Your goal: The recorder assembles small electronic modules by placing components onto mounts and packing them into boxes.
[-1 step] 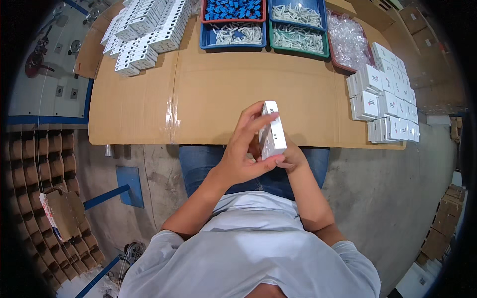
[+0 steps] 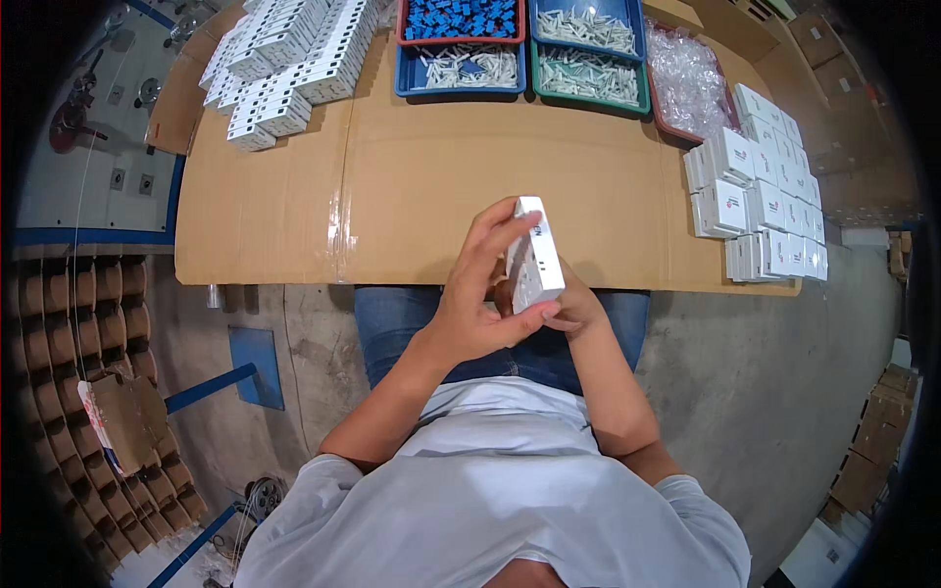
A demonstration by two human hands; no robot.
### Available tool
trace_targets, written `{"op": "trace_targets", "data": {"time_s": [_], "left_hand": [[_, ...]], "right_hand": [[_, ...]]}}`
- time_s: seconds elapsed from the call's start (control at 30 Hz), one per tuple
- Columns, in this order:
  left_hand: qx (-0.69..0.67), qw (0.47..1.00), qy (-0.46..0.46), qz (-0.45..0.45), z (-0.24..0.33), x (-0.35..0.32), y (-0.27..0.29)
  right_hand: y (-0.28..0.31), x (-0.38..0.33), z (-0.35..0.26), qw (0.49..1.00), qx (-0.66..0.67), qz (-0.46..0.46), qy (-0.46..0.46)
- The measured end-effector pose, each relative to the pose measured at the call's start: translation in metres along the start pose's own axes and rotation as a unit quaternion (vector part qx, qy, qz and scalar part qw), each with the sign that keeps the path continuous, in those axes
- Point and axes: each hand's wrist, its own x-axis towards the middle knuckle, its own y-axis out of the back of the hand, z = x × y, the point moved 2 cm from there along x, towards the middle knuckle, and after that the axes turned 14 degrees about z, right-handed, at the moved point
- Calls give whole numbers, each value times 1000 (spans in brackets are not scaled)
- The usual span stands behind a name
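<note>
A slim white box [image 2: 539,260], perhaps a plastic casing, is held upright and slightly tilted above the table's near edge. Small dark marks show on its narrow side. My left hand [image 2: 480,284] grips it, fingers along the upper part and thumb under the lower end. Behind the box and close against it is my right hand [image 2: 578,304]; its fingers are bent round toward the back and mostly hidden.
The cardboard-covered table [image 2: 431,186] carries stacked white units [image 2: 284,59] at far left and white boxes [image 2: 774,196] at right. Along the back stand a red tray of blue pieces [image 2: 461,20], trays of white plugs [image 2: 588,73] and a bin of clear plastic bags [image 2: 686,78].
The white box has tipped slightly, its upper end moving a little left and away from me. My left forefinger has shifted with it along the upper edge.
</note>
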Motion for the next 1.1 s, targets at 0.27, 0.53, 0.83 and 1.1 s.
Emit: {"op": "trace_targets", "data": {"time_s": [0.27,0.53,0.83,1.1], "left_hand": [[-66,987,69,128,-10,6,10],[-266,808,495,174,-21,-4,-4],[-179,874,401,209,-10,-3,-5],[-153,908,333,203,-26,-5,3]], "right_hand": [[-20,0,-31,959,-225,66,159],[-51,-3,-33,763,-532,64,362],[-54,-6,-24,806,-464,89,356],[-56,-11,-21,748,-538,114,372]]}}
